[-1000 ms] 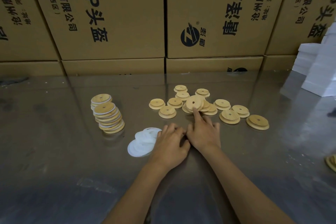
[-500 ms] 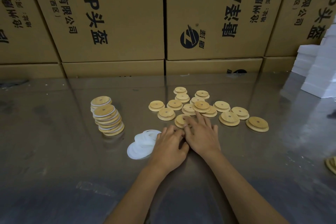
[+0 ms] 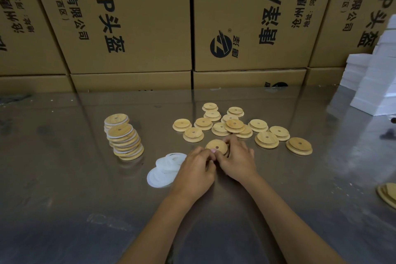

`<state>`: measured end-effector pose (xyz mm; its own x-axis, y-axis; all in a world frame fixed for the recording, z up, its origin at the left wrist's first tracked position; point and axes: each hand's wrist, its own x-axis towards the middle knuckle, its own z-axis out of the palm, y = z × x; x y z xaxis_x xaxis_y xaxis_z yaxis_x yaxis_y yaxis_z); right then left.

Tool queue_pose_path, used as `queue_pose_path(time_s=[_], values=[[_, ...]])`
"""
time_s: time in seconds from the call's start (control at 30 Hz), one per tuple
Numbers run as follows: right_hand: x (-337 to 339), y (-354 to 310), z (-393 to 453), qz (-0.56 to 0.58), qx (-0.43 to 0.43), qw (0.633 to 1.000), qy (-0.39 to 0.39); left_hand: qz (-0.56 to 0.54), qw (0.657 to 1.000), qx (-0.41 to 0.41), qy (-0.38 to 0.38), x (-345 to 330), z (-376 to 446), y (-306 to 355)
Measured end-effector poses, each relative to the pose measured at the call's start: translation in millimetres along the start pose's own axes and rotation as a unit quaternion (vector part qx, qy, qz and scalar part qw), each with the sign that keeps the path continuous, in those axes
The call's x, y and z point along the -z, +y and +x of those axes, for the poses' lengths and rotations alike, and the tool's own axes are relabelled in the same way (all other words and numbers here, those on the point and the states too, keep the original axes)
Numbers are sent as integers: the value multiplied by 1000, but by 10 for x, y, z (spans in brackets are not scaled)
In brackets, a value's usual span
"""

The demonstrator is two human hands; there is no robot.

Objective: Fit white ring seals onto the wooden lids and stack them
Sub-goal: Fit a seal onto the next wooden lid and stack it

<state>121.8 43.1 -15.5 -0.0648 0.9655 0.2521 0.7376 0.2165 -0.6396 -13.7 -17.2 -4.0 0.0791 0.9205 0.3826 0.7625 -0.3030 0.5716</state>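
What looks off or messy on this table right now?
The stack of finished lids on the left leans toward the near side, its discs offset step by step rather than squared up. The loose lids behind the hands lie scattered, some overlapping. Nothing looks spilled or broken.

The tabletop [image 3: 278, 210] looks like glossy metal, smooth and mirror-like, reflecting the boxes [image 3: 120, 17] behind it, which are matt brown cardboard printed in black. The loose lids [image 3: 299, 146] are pale wood with a smooth, dull finish and faint grain. The ring seals [image 3: 162, 171] look soft, milky white and slightly translucent. The white blocks [image 3: 377, 83] at right appear matt.
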Motion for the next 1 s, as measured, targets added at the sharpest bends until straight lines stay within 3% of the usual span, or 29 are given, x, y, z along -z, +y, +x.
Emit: queue_pose_path(time_s=[0.1,0.17,0.23,0.33,0.4,0.67,0.77,0.9,1.0], values=[[62,-15,-51,142,-20,990,2,7,1000,0,20,64,2,20],[98,-24,-78,219,-47,974,1,88,992,15,93,166,26,-22],[121,-21,-90,243,-69,967,-2,178,967,96,152,301,50,-150],[132,-12,-81,240,-92,966,-13,237,935,244,101,493,37,-396],[139,-7,-97,260,-80,962,-4,225,932,277,63,548,29,-474],[148,-120,-199,355,-84,931,22,64,954,265,127,583,97,-459],[166,-168,-230,406,-115,906,20,-93,956,239,144,585,126,-419],[222,-214,-278,519,-159,839,-27,-315,909,238,135,609,142,-310],[256,-247,-289,588,-178,786,-70,-439,869,217,67,630,123,-236]])
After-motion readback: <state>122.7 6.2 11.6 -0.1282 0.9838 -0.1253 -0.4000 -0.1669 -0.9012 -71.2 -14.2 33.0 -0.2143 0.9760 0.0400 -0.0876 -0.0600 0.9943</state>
